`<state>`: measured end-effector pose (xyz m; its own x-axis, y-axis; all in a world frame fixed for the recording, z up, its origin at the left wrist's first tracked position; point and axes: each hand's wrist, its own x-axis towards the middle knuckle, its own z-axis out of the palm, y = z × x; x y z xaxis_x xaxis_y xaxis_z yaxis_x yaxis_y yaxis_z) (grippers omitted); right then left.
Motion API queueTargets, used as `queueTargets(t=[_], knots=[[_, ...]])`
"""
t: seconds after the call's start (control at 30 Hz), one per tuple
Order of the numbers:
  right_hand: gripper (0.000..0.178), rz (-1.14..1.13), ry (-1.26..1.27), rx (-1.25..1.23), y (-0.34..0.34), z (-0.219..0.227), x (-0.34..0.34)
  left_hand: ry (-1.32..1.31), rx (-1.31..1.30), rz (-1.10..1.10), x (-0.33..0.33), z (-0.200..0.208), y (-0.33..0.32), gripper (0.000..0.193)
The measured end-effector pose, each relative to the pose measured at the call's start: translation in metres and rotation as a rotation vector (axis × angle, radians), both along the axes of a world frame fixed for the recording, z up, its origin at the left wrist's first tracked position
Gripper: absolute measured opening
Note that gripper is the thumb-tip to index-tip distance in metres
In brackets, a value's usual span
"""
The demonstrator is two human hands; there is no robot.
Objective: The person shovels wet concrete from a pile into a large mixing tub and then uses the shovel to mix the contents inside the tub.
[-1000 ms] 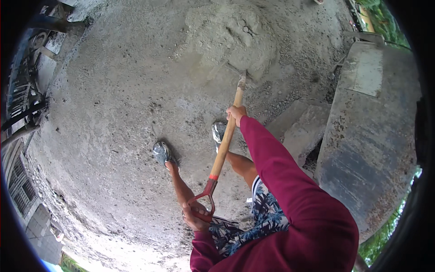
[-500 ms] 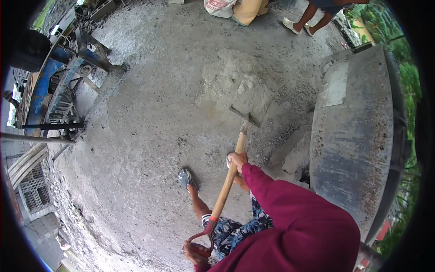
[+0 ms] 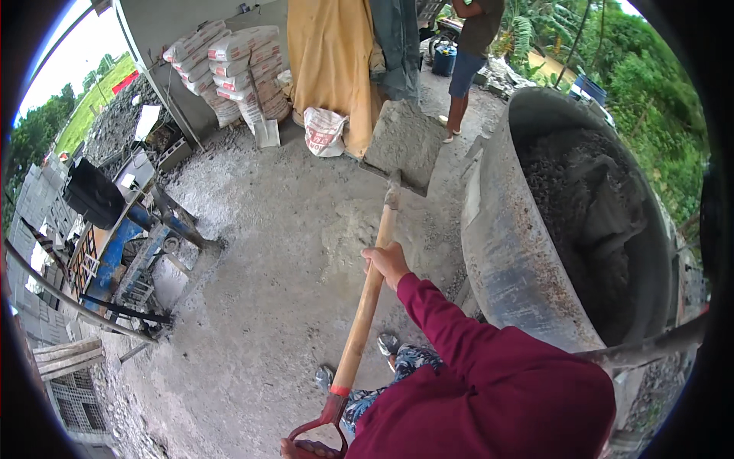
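A shovel [image 3: 361,325] with a wooden shaft and a red D-shaped grip stretches away in front of me. My right hand [image 3: 388,264] is wrapped around the middle of the shaft. At the lower edge my left hand [image 3: 306,450], partly cut off, is closed on the D-grip. The raised blade bears a heap of grey sandy material [image 3: 407,139]. Right of the blade stands a big metal mixing drum [image 3: 527,268], its wide mouth toward the upper right, with dark grey mix [image 3: 589,206] inside. A low patch of pale material [image 3: 355,233] lies on the floor below the shovel.
Stacked sacks [image 3: 248,69], a second shovel [image 3: 265,131] and a single sack [image 3: 324,131] are at the back by a tan tarp [image 3: 330,61]. Another person [image 3: 468,61] stands beyond the blade. A blue metal frame machine [image 3: 126,260] is at left; a bar [image 3: 650,342] juts out at right.
The shovel blade has risen from the pile on the floor and moved up and away, now loaded with grey material. My view has tilted up, bringing the drum's mouth and the sacks into sight.
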<state>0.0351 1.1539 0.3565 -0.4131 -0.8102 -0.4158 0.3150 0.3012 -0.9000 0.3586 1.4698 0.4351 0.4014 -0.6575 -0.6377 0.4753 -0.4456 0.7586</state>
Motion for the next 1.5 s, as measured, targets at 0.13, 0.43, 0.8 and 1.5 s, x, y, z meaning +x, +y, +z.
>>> queueTargets(t=[0.13, 0.43, 0.8, 1.5], knots=[[0.02, -0.038, 0.024, -0.176, -0.001, 0.102, -0.032, 0.349, -0.199, -0.084, -0.018, 0.066, -0.035, 0.054], [0.021, -0.377, 0.027, -0.413, 0.048, 0.194, -0.149, 0.427, -0.479, -0.503, -0.061, 0.11, -0.108, 0.049], [0.014, -0.82, -0.223, -0.463, 0.157, 0.119, -0.178, -0.636, -1.277, -0.971, -0.059, 0.065, -0.198, 0.062], [0.011, -0.809, -0.417, -0.637, 0.176, 0.09, -0.026, -0.805, -1.715, -1.223, 0.098, -0.018, -0.259, 0.014]])
